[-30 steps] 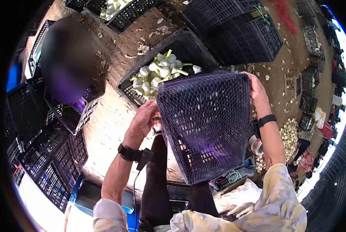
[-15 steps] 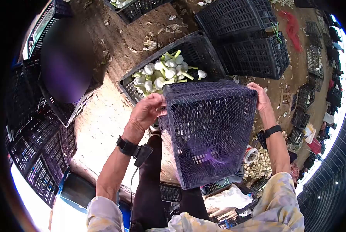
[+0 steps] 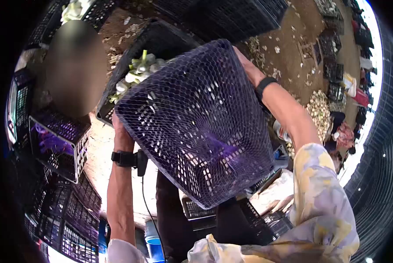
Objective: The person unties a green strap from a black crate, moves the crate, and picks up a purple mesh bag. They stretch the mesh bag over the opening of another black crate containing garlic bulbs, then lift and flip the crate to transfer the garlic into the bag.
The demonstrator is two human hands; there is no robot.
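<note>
We see dark, rigid-looking plastic in the netted crate, its perforated wall smooth with a dull sheen, under a fine purple plastic-looking net. Beyond it we find smooth, faintly glossy white bulbs, and to its upper right rough, matt earth with papery scraps. Below it we make out a smooth blue plastic-looking container, and at its lower right a soft, matt cloth sleeve.

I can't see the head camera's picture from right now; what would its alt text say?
A person's left hand and right hand hold a tilted dark crate covered with purple netting by opposite sides. Beyond it, white bulbs with green stems lie in another crate.
</note>
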